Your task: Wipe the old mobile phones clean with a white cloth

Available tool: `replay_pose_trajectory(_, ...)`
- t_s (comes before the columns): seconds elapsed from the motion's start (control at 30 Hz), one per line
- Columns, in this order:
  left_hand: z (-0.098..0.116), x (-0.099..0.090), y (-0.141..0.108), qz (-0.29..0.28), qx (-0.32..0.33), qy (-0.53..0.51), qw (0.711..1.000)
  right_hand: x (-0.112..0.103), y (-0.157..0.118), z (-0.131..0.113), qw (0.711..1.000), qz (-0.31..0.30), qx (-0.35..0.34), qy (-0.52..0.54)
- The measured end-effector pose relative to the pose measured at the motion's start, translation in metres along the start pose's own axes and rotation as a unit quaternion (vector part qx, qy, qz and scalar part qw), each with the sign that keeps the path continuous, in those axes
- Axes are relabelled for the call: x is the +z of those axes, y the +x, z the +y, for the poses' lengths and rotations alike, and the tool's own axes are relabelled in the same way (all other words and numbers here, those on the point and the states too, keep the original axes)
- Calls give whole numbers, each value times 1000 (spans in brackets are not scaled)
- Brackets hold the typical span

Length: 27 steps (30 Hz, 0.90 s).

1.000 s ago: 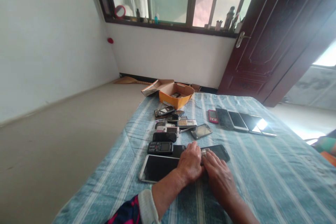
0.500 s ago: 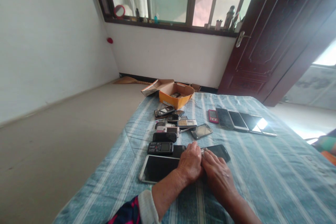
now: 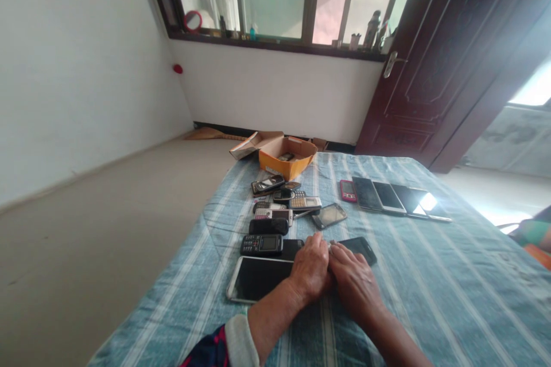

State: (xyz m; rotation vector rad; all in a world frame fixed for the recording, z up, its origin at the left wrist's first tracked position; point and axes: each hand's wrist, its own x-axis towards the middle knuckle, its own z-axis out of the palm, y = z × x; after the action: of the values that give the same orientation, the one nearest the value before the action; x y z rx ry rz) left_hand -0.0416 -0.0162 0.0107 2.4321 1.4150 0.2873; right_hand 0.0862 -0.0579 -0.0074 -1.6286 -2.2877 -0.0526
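Note:
My left hand (image 3: 310, 265) and my right hand (image 3: 353, 275) meet side by side over the near part of the table. Both have curled fingers pressed together. A scrap of something whitish (image 3: 330, 246) shows between the fingertips; its kind is unclear, and the hands hide whatever else they grip. Under my left wrist lies a white-framed smartphone (image 3: 260, 279), screen up. Just beyond it are a black keypad phone (image 3: 261, 244) and a dark phone (image 3: 293, 249), partly covered by my left hand. A black smartphone (image 3: 360, 249) lies partly behind my right fingers.
Several older phones (image 3: 273, 217) lie in a column toward an open orange cardboard box (image 3: 286, 167). A grey-screened phone (image 3: 330, 215) lies apart. To the right, a pink phone (image 3: 348, 190) adjoins a row of smartphones (image 3: 388, 197) on the striped tablecloth (image 3: 451, 287).
Both hands stay together in nearly the same place, with slight finger movement. Less of the whitish thing shows between them. The view has shifted a little; the phones have not moved.

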Motion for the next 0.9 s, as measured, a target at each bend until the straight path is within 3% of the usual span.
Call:
replay_pose_trajectory(0.3, -1, 1, 1, -4, -2, -10, 1000, 2, -6, 4, 1000, 7, -17, 0)
replay_pose_trajectory(0.57, -1, 0, 1, -1, 2, -21, 1000, -7, 7, -1, 999, -18, 19, 21)
replay_pose_trajectory(0.77, 1, -2, 1, -9, -6, -13, 1000, -3, -5, 4, 1000, -11, -8, -3)
replay_pose_trajectory(0.9, 0, -2, 1, -3, -6, -13, 1000, -6, 1, 3, 1000, -11, -5, 0)
